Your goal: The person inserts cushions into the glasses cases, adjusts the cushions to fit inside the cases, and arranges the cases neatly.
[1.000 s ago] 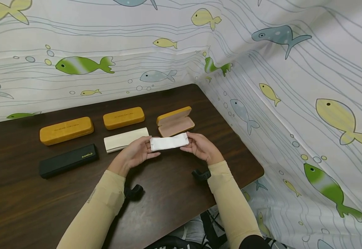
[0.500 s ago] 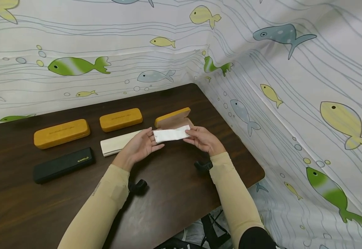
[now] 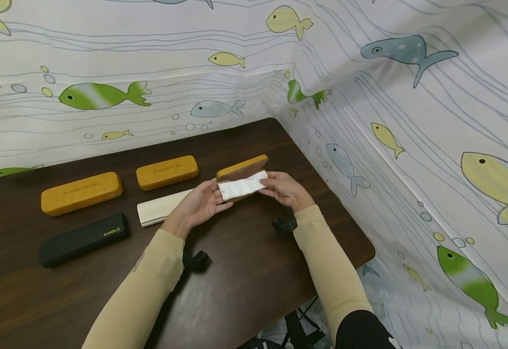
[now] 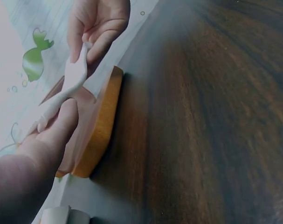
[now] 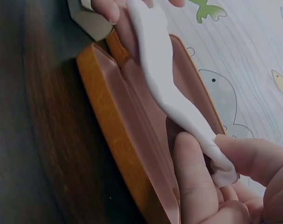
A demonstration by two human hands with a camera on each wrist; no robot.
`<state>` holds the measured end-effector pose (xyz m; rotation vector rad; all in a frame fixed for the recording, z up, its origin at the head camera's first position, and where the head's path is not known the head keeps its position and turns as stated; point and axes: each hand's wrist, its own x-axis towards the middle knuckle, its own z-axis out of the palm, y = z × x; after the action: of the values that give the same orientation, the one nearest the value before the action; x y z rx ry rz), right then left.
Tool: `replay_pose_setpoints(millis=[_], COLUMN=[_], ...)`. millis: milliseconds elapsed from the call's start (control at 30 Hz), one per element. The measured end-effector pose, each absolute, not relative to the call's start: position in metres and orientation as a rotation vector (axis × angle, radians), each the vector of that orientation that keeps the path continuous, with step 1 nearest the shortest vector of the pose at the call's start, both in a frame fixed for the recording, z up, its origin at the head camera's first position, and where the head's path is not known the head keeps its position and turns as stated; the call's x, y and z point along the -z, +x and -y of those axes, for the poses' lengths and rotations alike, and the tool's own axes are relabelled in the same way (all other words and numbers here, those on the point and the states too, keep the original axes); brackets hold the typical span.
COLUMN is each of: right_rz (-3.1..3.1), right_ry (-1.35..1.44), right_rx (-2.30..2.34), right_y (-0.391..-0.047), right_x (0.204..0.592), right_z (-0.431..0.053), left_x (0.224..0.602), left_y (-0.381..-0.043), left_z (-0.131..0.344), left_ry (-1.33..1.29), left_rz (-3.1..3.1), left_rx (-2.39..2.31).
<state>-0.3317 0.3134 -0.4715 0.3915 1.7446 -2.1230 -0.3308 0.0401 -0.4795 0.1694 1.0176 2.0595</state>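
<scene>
A folded white cloth (image 3: 242, 186) is stretched between my two hands, above an open mustard-yellow glasses case (image 3: 242, 167). My left hand (image 3: 199, 203) holds its left end palm up, with fingers behind the cloth. At the other end my right hand (image 3: 286, 190) pinches the cloth between thumb and fingers, as the right wrist view shows closely. The cloth (image 5: 157, 60) bends and twists slightly along its length. Pink lining shows inside the case (image 5: 101, 98), whose lid is raised; in the head view the cloth and hands hide most of its lower half.
Two closed yellow glasses cases (image 3: 81, 193) (image 3: 166, 172) lie at the back left. Nearer lie a long black case (image 3: 84, 240) and a cream case (image 3: 162, 207), partly behind my left hand. A fish-print curtain (image 3: 149, 58) borders the dark wooden table (image 3: 236, 271).
Both hands have carried the cloth slightly away from me, over the open case, and its right end now tilts upward. My view has shifted a little; the other cases stay put.
</scene>
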Motion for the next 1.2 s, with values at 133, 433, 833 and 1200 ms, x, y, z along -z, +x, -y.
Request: replay_pose_setpoints(millis=[133, 433, 833, 1200], right_rz=[-1.762, -1.782, -1.956, -2.185], right_ry=[0.416, 0.449, 0.425, 0.475], right_rx=[2.096, 2.042, 1.903, 1.738], right_y=[-0.337, -0.345, -0.349, -0.351], right_x=[0.471, 0.474, 0.467, 0.459], right_z=[-0.314, -0.314, -0.306, -0.312], left_x=[0.481, 0.482, 0.47, 0.461], left_y=[-0.331, -0.335, -0.334, -0.328], left_z=[-0.04, -0.045, -0.035, -0.022], left_ry=[0.163, 0.095, 0.041, 0.158], left_rz=[-1.018, -1.008, -1.139, -1.408], left_rx=[-2.068, -2.04, -1.977, -1.883])
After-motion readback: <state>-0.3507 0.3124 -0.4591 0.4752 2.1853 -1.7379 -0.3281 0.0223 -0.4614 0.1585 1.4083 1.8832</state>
